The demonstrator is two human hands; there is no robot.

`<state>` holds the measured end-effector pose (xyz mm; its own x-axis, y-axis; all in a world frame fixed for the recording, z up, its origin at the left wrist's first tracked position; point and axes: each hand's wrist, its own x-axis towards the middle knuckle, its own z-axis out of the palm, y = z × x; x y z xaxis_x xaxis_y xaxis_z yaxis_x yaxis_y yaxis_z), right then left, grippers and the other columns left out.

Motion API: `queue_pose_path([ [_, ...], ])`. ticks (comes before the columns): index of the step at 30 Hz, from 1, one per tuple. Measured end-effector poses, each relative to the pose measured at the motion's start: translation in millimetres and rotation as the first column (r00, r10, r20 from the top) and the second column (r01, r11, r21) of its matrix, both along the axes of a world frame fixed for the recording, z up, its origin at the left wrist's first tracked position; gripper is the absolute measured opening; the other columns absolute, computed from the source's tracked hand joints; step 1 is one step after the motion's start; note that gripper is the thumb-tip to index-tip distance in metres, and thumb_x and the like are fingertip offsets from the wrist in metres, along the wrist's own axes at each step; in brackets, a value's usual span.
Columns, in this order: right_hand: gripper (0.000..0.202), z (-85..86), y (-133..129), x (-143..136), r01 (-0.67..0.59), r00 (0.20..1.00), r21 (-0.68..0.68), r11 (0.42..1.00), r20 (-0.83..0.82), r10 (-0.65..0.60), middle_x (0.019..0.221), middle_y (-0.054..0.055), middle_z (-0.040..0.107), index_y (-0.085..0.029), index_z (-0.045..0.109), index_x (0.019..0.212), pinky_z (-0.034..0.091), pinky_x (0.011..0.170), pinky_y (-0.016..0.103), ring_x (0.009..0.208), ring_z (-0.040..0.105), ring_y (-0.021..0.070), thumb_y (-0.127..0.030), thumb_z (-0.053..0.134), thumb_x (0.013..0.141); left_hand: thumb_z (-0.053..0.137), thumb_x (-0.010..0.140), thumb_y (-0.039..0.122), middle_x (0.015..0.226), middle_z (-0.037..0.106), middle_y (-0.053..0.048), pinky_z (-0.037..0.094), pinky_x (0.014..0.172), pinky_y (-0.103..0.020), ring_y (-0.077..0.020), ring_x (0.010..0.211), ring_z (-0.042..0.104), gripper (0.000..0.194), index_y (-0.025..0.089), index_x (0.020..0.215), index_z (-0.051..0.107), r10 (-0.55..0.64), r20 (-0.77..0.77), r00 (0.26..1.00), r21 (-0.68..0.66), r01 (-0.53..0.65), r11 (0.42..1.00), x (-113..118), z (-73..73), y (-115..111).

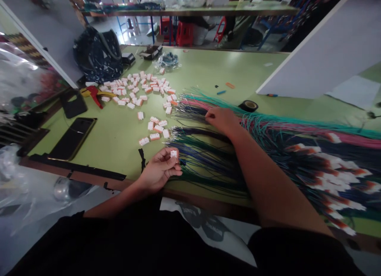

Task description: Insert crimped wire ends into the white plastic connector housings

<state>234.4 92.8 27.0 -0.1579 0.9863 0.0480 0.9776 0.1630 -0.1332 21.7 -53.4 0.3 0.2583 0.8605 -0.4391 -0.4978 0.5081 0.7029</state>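
My left hand [160, 169] is near the table's front edge, its fingers closed on a small white connector [174, 153]. Farther back and to the right, my right hand [218, 117] is over the pink and dark wires [196, 105], fingers bent together; what its fingertips hold is too small to make out. Blue and green wires [202, 161] lie in bundles to the right of my left hand, their metal tips pointing left. Loose white and orange connectors [154, 83] are scattered beyond my left hand.
A phone [73, 139] and red-yellow pliers [95, 95] lie at the left, with a dark bag [98, 54] behind. Black tape [248, 106] sits beyond the wires. Finished-looking wired connectors [333, 177] pile up at the right. White panels [324, 50] flank the table [119, 129].
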Motion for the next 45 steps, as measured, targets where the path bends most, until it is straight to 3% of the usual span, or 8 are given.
queue_pose_path([
  [3, 0.02, 6.6, -2, 15, 0.179, 0.941, 0.131, 0.975, -0.313, -0.131, 0.085, 0.008, 0.07, -0.017, 0.068, 0.083, 0.045, 0.069, 0.031, 0.079, 0.061, 0.0211, -0.019, 0.051, 0.073, 0.073, 0.07, 0.013, 0.061, 0.054, 0.006, 0.049, 0.05, -0.017, -0.0057, 0.052, 0.055, 0.022, 0.015, 0.084, 0.056, 0.001, 0.023, 1.0, 0.0, -0.001, 1.0, 0, -0.9, 1],
  [5, 0.02, 10.1, -8, 21, 0.229, 0.856, 0.142, 0.963, -0.501, -0.129, 0.078, 0.006, 0.069, -0.017, 0.067, 0.086, 0.045, 0.066, 0.031, 0.073, 0.061, 0.0192, -0.02, 0.053, 0.072, 0.073, 0.07, 0.013, 0.061, 0.054, 0.005, 0.049, 0.05, -0.017, -0.0059, 0.052, 0.055, 0.022, 0.014, 0.085, 0.056, 0.003, 0.036, 0.999, 0.003, -0.004, 1.0, 1, -1.9, 1],
  [9, 0.016, 13.5, -33, 11, -0.029, 0.791, 0.066, 0.997, -0.608, 0.063, 0.07, 0.001, 0.066, -0.018, 0.066, 0.08, 0.043, 0.061, 0.027, 0.063, 0.057, 0.0148, -0.027, 0.058, 0.071, 0.073, 0.07, 0.011, 0.062, 0.054, 0.004, 0.05, 0.051, -0.018, -0.0064, 0.052, 0.056, 0.023, 0.013, 0.086, 0.056, 0.012, 0.046, 0.999, 0.006, -0.013, 1.0, 1, -3.2, 0],
  [14, 0.012, 12.7, -68, -18, -0.35, 0.732, 0.056, 0.935, -0.606, 0.311, 0.072, 0.001, 0.067, -0.018, 0.065, 0.073, 0.04, 0.058, 0.024, 0.062, 0.056, 0.0115, -0.026, 0.057, 0.073, 0.074, 0.069, 0.013, 0.06, 0.055, 0.005, 0.052, 0.051, -0.019, -0.007, 0.051, 0.057, 0.023, 0.013, 0.085, 0.057, -0.01, 0.039, 0.999, 0.077, 0.007, 0.997, 0, 0.6, 1],
  [19, 0.014, 14.5, -91, -33, -0.476, 0.63, 0.103, 0.873, -0.653, 0.42, 0.076, 0.001, 0.069, -0.018, 0.067, 0.079, 0.039, 0.057, 0.021, 0.062, 0.056, 0.0098, -0.026, 0.055, 0.078, 0.07, 0.071, 0.01, 0.058, 0.058, 0.004, 0.054, 0.052, -0.019, -0.0085, 0.051, 0.06, 0.023, 0.014, 0.089, 0.056, -0.05, 0.028, 0.998, 0.159, 0.045, 0.986, -2, 12.1, 14],
  [23, 0.017, 15.3, -98, -36, -0.503, 0.567, 0.101, 0.858, -0.71, 0.417, 0.074, 0.0, 0.069, -0.019, 0.068, 0.085, 0.039, 0.056, 0.021, 0.06, 0.056, 0.0096, -0.03, 0.055, 0.08, 0.068, 0.071, 0.008, 0.06, 0.059, 0.004, 0.054, 0.051, -0.02, -0.0088, 0.05, 0.061, 0.023, 0.014, 0.089, 0.056, -0.128, -0.005, 0.992, 0.183, 0.127, 0.975, -4, 20.1, 26],
  [34, 0.014, 22.3, -101, -35, -0.378, 0.699, 0.081, 0.922, -0.628, 0.342, 0.071, 0.0, 0.068, -0.019, 0.065, 0.073, 0.038, 0.057, 0.023, 0.059, 0.054, 0.011, -0.024, 0.052, 0.076, 0.071, 0.069, 0.01, 0.06, 0.06, 0.004, 0.054, 0.049, -0.018, -0.009, 0.052, 0.061, 0.028, 0.015, 0.092, 0.057, -0.177, 0.061, 0.982, 0.175, 0.164, 0.971, -6, 15.1, 29],
  [45, 0.015, 15.6, -106, -43, -0.29, 0.873, 0.226, 0.93, -0.337, 0.354, 0.063, 0.002, 0.062, -0.021, 0.056, 0.061, 0.033, 0.058, 0.027, 0.063, 0.052, 0.0145, -0.02, 0.049, 0.073, 0.07, 0.069, 0.01, 0.061, 0.059, 0.004, 0.053, 0.049, -0.018, -0.0093, 0.052, 0.062, 0.027, 0.014, 0.092, 0.056, -0.163, 0.081, 0.983, 0.161, 0.149, 0.976, -5, 13.7, 29],
])
